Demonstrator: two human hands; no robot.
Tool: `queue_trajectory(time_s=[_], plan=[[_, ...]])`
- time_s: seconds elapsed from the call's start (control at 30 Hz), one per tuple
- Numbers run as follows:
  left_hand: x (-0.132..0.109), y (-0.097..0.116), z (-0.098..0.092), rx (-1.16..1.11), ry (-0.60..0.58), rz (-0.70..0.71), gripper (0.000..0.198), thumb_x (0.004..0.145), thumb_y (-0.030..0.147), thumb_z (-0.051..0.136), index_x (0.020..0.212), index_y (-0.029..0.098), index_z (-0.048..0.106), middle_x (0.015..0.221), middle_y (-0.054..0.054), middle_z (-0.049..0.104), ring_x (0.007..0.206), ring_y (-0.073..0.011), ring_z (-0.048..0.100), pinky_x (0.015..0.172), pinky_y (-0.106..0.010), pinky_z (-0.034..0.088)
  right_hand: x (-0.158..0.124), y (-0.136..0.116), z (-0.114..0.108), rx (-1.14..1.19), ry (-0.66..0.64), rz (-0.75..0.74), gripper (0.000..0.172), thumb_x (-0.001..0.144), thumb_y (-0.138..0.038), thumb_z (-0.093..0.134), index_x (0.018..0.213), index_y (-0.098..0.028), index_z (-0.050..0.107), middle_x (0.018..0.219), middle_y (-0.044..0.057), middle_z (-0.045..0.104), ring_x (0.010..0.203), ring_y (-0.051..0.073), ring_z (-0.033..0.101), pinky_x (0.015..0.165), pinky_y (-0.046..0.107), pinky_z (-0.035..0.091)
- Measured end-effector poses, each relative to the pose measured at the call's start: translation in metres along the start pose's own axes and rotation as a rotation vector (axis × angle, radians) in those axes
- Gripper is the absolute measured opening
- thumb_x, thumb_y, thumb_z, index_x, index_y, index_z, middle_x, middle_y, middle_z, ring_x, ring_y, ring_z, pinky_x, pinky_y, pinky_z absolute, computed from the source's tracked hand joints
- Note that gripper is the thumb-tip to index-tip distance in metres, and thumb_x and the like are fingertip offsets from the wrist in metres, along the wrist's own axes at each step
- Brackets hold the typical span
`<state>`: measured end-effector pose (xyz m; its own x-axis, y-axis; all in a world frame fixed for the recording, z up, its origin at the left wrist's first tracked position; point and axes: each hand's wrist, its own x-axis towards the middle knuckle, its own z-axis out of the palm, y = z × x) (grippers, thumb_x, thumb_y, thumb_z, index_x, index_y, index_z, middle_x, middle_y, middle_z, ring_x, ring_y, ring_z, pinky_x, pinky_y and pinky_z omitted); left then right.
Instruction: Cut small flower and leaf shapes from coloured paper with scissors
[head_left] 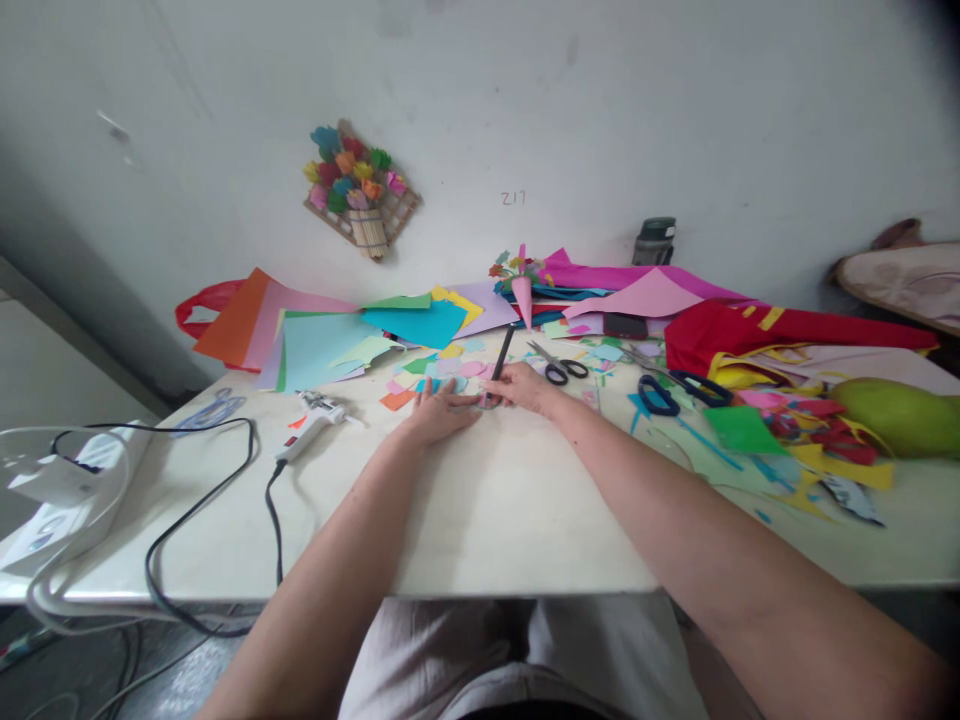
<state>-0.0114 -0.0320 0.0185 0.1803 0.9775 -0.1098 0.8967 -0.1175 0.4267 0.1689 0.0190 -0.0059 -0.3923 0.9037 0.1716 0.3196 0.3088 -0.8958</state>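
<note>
My right hand grips a black pen, which leans with its top end away from me and its tip down near the table. The tip itself is hidden by my fingers. Flat on the table lies my left hand, fingers stretched toward the pen's lower end; a small piece under the fingertips is too small to name. Small cut paper pieces in several colours are scattered just beyond both hands. An orange paper piece sits left of my left hand. Black-handled scissors rest right of the pen.
A glue gun with a black cord lies at left, near a white power strip. Coloured paper sheets are stacked behind. Blue-handled scissors, paper scraps and a green fruit-like object are at right.
</note>
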Motion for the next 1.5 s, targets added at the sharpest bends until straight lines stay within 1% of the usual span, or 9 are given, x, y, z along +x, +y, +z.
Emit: queue_trajectory(time_s=[0.4, 0.53, 0.67, 0.8, 1.0, 1.17, 1.3, 1.4, 1.5], plan=[[0.001, -0.001, 0.000, 0.009, -0.015, -0.003, 0.057, 0.073, 0.059, 0.054, 0.127, 0.039, 0.055, 0.153, 0.008, 0.019, 0.141, -0.0322, -0.009, 0.113, -0.050, 0.002, -0.001, -0.001, -0.001, 0.008, 0.011, 0.000, 0.016, 0.080, -0.027, 0.060, 0.076, -0.011, 0.064, 0.062, 0.004, 0.066, 0.051, 0.010, 0.058, 0.045, 0.018, 0.042], [0.002, -0.001, 0.001, 0.018, -0.010, -0.001, 0.057, 0.073, 0.060, 0.053, 0.127, 0.040, 0.054, 0.153, 0.008, 0.019, 0.141, -0.0328, -0.007, 0.113, -0.050, 0.004, 0.000, 0.001, -0.001, -0.007, 0.035, -0.005, 0.019, 0.078, -0.029, 0.062, 0.072, -0.011, 0.064, 0.056, 0.002, 0.063, 0.047, 0.009, 0.054, 0.044, 0.019, 0.040], [0.000, 0.000, 0.000, 0.043, -0.018, 0.002, 0.055, 0.075, 0.058, 0.053, 0.127, 0.041, 0.053, 0.154, 0.008, 0.018, 0.141, -0.0326, -0.006, 0.113, -0.049, 0.004, -0.001, -0.003, -0.001, 0.038, 0.104, -0.001, 0.024, 0.078, -0.032, 0.062, 0.066, -0.011, 0.063, 0.048, 0.000, 0.058, 0.043, 0.008, 0.049, 0.044, 0.019, 0.036], [0.000, 0.001, -0.001, 0.064, -0.015, 0.010, 0.055, 0.076, 0.059, 0.052, 0.127, 0.041, 0.053, 0.154, 0.008, 0.018, 0.141, -0.0322, -0.007, 0.113, -0.048, 0.005, -0.002, -0.009, 0.001, 0.040, 0.196, -0.079, 0.027, 0.075, -0.035, 0.065, 0.063, -0.012, 0.063, 0.050, 0.000, 0.059, 0.048, 0.010, 0.053, 0.047, 0.019, 0.039], [0.001, 0.000, 0.000, 0.101, -0.017, 0.008, 0.056, 0.076, 0.061, 0.049, 0.128, 0.040, 0.053, 0.154, 0.008, 0.018, 0.141, -0.0323, -0.004, 0.113, -0.050, 0.008, 0.001, -0.005, 0.010, 0.175, 0.076, -0.006, 0.022, 0.076, -0.034, 0.067, 0.074, -0.012, 0.065, 0.054, 0.002, 0.064, 0.054, 0.013, 0.063, 0.058, 0.024, 0.051], [0.002, 0.003, 0.002, 0.089, 0.003, -0.021, 0.060, 0.075, 0.056, 0.054, 0.132, 0.037, 0.049, 0.154, 0.005, 0.019, 0.142, -0.0318, 0.000, 0.113, -0.049, 0.008, 0.006, 0.005, 0.012, 0.016, 0.086, -0.020, 0.024, 0.081, -0.036, 0.062, 0.082, -0.012, 0.068, 0.064, 0.005, 0.069, 0.058, 0.013, 0.065, 0.058, 0.022, 0.052], [0.009, 0.003, 0.008, 0.134, 0.090, -0.038, 0.072, 0.073, 0.058, 0.053, 0.139, 0.031, 0.040, 0.153, 0.000, 0.025, 0.142, -0.0318, -0.002, 0.112, -0.053, 0.004, 0.009, 0.011, 0.011, -0.077, 0.093, -0.027, 0.029, 0.082, -0.041, 0.060, 0.089, -0.014, 0.069, 0.070, 0.005, 0.071, 0.064, 0.014, 0.068, 0.062, 0.023, 0.052], [0.015, 0.000, 0.013, 0.196, 0.128, -0.044, 0.075, 0.071, 0.062, 0.052, 0.139, 0.033, 0.038, 0.152, 0.002, 0.026, 0.142, -0.0311, -0.004, 0.111, -0.054, -0.001, 0.008, 0.009, 0.012, -0.147, 0.109, -0.019, 0.029, 0.083, -0.041, 0.059, 0.091, -0.016, 0.070, 0.072, 0.005, 0.072, 0.067, 0.015, 0.069, 0.067, 0.024, 0.053], [0.018, -0.002, 0.016, 0.229, 0.135, -0.043, 0.073, 0.073, 0.064, 0.048, 0.138, 0.034, 0.039, 0.152, 0.003, 0.026, 0.142, -0.0313, -0.004, 0.111, -0.055, 0.000, 0.007, 0.005, 0.012, -0.226, 0.134, -0.019, 0.029, 0.083, -0.042, 0.058, 0.089, -0.017, 0.072, 0.072, 0.005, 0.072, 0.069, 0.016, 0.069, 0.070, 0.026, 0.053]])
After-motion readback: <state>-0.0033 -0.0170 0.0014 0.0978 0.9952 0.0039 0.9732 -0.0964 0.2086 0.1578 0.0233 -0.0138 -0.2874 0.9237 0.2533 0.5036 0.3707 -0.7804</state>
